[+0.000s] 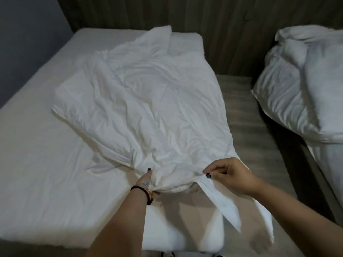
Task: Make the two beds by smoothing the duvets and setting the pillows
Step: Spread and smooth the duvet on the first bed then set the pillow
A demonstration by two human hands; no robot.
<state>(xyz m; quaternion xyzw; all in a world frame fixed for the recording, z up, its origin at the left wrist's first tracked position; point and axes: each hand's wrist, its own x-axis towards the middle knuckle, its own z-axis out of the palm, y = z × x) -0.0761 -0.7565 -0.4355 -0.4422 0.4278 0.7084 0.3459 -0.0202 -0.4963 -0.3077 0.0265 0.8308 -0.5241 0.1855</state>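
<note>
A crumpled white duvet point(148, 101) lies bunched on the left bed point(42, 149), skewed toward its right side. My left hand point(146, 179) grips the duvet's near edge, with fabric gathered in its fingers. My right hand point(230, 176) pinches the near right corner of the duvet, and a flap hangs down off the bed's corner below it. On the right bed point(330, 158) a white pillow point(289, 101) lies with a rumpled second duvet point(319, 58) heaped on it.
A narrow aisle of wood-look floor point(246, 115) runs between the two beds. A wood-panelled wall point(185, 13) stands behind the heads of both beds. A grey wall point(27, 34) borders the left bed.
</note>
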